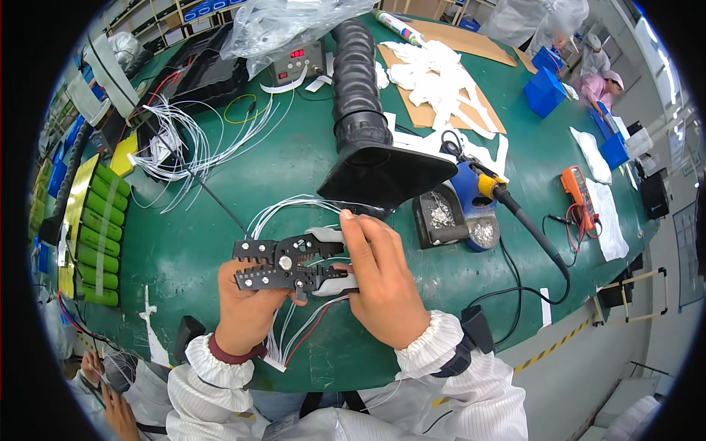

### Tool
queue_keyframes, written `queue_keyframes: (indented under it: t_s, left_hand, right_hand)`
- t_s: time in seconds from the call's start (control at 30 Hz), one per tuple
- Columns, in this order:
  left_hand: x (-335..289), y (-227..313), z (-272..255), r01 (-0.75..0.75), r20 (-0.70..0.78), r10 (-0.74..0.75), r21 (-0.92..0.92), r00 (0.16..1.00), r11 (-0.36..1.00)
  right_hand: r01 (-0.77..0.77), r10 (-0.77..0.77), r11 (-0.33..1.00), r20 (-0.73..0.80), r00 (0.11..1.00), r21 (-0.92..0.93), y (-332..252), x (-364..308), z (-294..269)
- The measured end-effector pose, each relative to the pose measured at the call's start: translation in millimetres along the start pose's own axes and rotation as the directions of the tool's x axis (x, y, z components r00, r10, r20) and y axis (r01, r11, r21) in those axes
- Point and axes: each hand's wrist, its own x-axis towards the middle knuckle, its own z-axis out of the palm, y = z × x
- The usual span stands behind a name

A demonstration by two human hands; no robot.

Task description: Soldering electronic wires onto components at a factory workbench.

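Your right hand grips the grey-handled wire stripper between your hands, while your left hand, its grasp impossible to tell, sits beneath its black head, white wires trailing between your wrists.

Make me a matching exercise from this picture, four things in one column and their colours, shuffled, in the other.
Things:
1. Wire stripper
2. Meter
3. Cylindrical cells
4. Striped floor tape

Colours:
A. Green
B. Yellow and black
C. Black with grey handles
D. Mainly orange

Right pairs: 1-C, 2-D, 3-A, 4-B.
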Motion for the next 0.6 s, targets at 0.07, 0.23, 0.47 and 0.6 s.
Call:
queue_keyframes:
  t_s: [0.07, 0.23, 0.47, 0.6]
  left_hand:
    - [0, -1, 1, 0.004, -0.017, -0.004, -0.004, 1.0, 1.0]
    - [-1, 2, -1, 0.009, -0.014, -0.009, 0.021, 1.0, 1.0]
    - [-3, -7, -1, -0.01, -0.112, 0.01, 0.005, 0.994, 1.0]
    - [-1, -4, -4, -0.01, -0.055, 0.015, 0.1, 0.998, 0.995]
  right_hand:
    - [0.008, -0.008, 1.0, -0.007, 1.0, -0.015, 1, -1, 0]
    - [0.009, -0.009, 1.0, -0.006, 1.0, -0.007, 0, 0, 1]
    - [0.023, -0.023, 1.0, -0.011, 1.0, 0.003, 2, -1, 2]
    - [0.016, -0.016, 1.0, 0.002, 1.0, 0.024, 1, -1, 2]
